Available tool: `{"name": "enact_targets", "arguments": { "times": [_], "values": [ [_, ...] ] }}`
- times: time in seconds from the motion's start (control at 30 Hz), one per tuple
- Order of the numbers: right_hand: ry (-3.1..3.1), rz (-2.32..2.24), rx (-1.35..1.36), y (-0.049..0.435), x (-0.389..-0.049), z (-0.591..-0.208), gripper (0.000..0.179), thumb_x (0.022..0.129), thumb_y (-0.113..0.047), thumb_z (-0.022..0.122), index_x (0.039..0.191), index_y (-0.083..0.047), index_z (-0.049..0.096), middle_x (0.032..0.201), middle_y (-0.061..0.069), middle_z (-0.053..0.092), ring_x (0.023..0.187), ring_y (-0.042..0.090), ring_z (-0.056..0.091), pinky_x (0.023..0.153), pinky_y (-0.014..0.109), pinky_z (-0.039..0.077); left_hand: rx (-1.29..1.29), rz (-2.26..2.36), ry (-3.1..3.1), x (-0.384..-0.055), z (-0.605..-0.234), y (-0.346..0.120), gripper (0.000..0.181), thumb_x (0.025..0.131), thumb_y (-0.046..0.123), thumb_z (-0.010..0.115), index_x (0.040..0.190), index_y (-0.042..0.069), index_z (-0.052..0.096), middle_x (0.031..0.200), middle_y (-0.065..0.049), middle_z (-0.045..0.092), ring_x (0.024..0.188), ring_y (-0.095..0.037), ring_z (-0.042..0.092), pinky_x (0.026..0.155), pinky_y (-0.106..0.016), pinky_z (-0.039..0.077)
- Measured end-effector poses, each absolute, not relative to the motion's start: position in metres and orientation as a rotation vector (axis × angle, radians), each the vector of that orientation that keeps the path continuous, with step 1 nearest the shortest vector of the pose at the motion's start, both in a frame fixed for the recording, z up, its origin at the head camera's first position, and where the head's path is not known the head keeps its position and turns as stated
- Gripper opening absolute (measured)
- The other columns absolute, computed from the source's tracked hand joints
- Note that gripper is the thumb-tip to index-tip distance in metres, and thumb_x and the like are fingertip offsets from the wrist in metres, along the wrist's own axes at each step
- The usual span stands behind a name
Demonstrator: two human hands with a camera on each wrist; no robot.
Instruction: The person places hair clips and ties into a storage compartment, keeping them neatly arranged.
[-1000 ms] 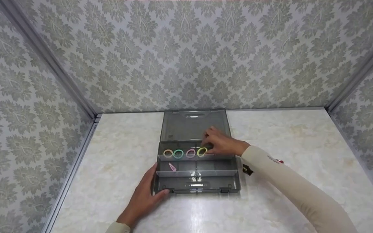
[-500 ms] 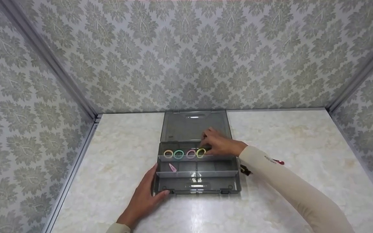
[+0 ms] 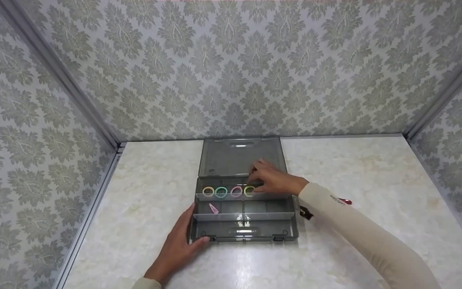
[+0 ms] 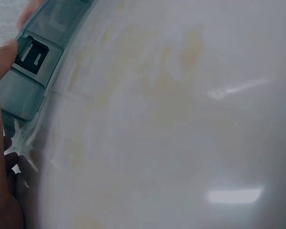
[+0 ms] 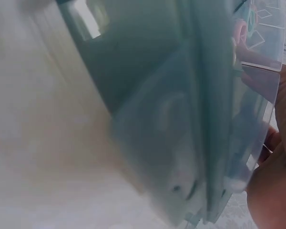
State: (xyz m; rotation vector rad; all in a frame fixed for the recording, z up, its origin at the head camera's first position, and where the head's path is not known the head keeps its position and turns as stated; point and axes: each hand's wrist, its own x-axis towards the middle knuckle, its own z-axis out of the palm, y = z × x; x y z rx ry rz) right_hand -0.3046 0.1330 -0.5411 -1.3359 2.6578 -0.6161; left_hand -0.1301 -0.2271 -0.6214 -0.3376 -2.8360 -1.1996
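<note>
A grey see-through compartment box (image 3: 244, 216) lies on the table with its lid (image 3: 239, 154) laid back. My left hand (image 3: 178, 237) holds its front left corner, fingers along the side and thumb at the front; the left wrist view shows the thumb (image 4: 4, 56) beside a dark latch. Over the back row, my right hand (image 3: 273, 179) pinches a yellow hair tie (image 3: 246, 192), partly covered by the thumb. Left of it along the divider stand a pink hair tie (image 3: 236, 192), a green one and a peach one. A pink snap hair clip (image 3: 213, 208) lies in the middle row.
Right of the box lies a dark clip-like item (image 3: 305, 213), partly behind the right sleeve (image 3: 351, 220). Beyond that sleeve a small red object (image 3: 346, 201) shows in part. Patterned walls (image 3: 231, 80) enclose the back and sides of the pale table (image 3: 142, 180).
The yellow hair tie has shifted slightly down and left, and the right thumb now covers its right side. My left hand stays at the box corner.
</note>
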Motion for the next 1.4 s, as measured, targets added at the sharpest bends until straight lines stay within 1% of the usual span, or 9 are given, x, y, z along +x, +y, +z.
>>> {"name": "enact_targets", "arguments": {
  "times": [0.1, 0.2, 0.4, 0.63, 0.87, 0.97, 1.17, 1.4],
  "values": [
    [2.658, -0.665, -1.326, 0.137, -0.303, -0.542, 0.029, 0.096, -0.02, 0.089, 0.121, -0.007, 0.084, 0.128, 0.012, 0.067, 0.119, 0.03, 0.054, 0.109, 0.056, 0.047, -0.336, -1.204, -2.831, -0.13, -0.622, -0.227, 0.113, 0.092, 0.069, 0.08, 0.178, 0.022, 0.023, 0.178, -0.009, 0.036, 0.163, -0.033, 0.036, 0.132, -0.057, 0.031],
    [2.647, -0.724, -1.287, 0.142, -0.302, -0.541, 0.028, 0.098, -0.02, 0.088, 0.122, -0.007, 0.084, 0.13, 0.012, 0.066, 0.12, 0.03, 0.053, 0.105, 0.054, 0.049, -0.337, -1.208, -2.826, -0.13, -0.622, -0.227, 0.113, 0.092, 0.068, 0.081, 0.178, 0.024, 0.023, 0.178, -0.008, 0.036, 0.163, -0.033, 0.037, 0.132, -0.057, 0.031],
    [2.637, -0.818, -1.273, 0.152, -0.299, -0.54, 0.027, 0.098, -0.02, 0.087, 0.121, -0.006, 0.083, 0.133, 0.012, 0.065, 0.122, 0.03, 0.054, 0.104, 0.053, 0.052, -0.341, -1.21, -2.83, -0.13, -0.621, -0.227, 0.113, 0.092, 0.07, 0.079, 0.178, 0.027, 0.022, 0.178, -0.007, 0.035, 0.163, -0.032, 0.036, 0.132, -0.057, 0.031],
    [2.645, -0.894, -1.275, 0.168, -0.296, -0.54, 0.029, 0.098, -0.019, 0.087, 0.122, -0.004, 0.082, 0.133, 0.017, 0.065, 0.121, 0.033, 0.054, 0.102, 0.057, 0.05, -0.378, -1.206, -2.798, -0.13, -0.621, -0.227, 0.11, 0.093, 0.066, 0.081, 0.178, 0.026, 0.023, 0.177, -0.009, 0.037, 0.161, -0.034, 0.038, 0.131, -0.058, 0.033],
    [2.708, -0.921, -1.276, 0.186, -0.294, -0.541, 0.024, 0.098, -0.02, 0.087, 0.117, -0.006, 0.083, 0.13, 0.016, 0.066, 0.119, 0.034, 0.055, 0.103, 0.06, 0.047, -0.307, -1.228, -2.861, -0.131, -0.618, -0.225, 0.112, 0.093, 0.066, 0.081, 0.178, 0.025, 0.021, 0.179, -0.008, 0.033, 0.164, -0.033, 0.035, 0.134, -0.057, 0.029],
    [2.709, -0.956, -1.262, 0.194, -0.293, -0.542, 0.024, 0.099, -0.021, 0.086, 0.118, -0.006, 0.083, 0.13, 0.017, 0.066, 0.121, 0.035, 0.054, 0.104, 0.06, 0.046, -0.298, -1.238, -2.868, -0.131, -0.618, -0.225, 0.113, 0.092, 0.066, 0.082, 0.178, 0.026, 0.02, 0.179, -0.007, 0.033, 0.164, -0.032, 0.034, 0.134, -0.057, 0.028],
    [2.716, -1.032, -1.182, 0.21, -0.289, -0.543, 0.026, 0.099, -0.022, 0.086, 0.118, -0.004, 0.082, 0.133, 0.017, 0.063, 0.124, 0.036, 0.052, 0.105, 0.063, 0.045, -0.342, -1.23, -2.831, -0.13, -0.619, -0.226, 0.113, 0.092, 0.067, 0.081, 0.178, 0.025, 0.022, 0.178, -0.009, 0.035, 0.163, -0.034, 0.036, 0.133, -0.058, 0.031],
    [2.717, -1.146, -1.046, 0.233, -0.283, -0.548, 0.029, 0.098, -0.02, 0.086, 0.12, -0.002, 0.081, 0.138, 0.017, 0.061, 0.129, 0.037, 0.049, 0.109, 0.065, 0.043, -0.358, -1.22, -2.821, -0.13, -0.621, -0.227, 0.113, 0.092, 0.067, 0.081, 0.178, 0.024, 0.022, 0.178, -0.008, 0.035, 0.163, -0.033, 0.037, 0.132, -0.056, 0.032]
  ]
}}
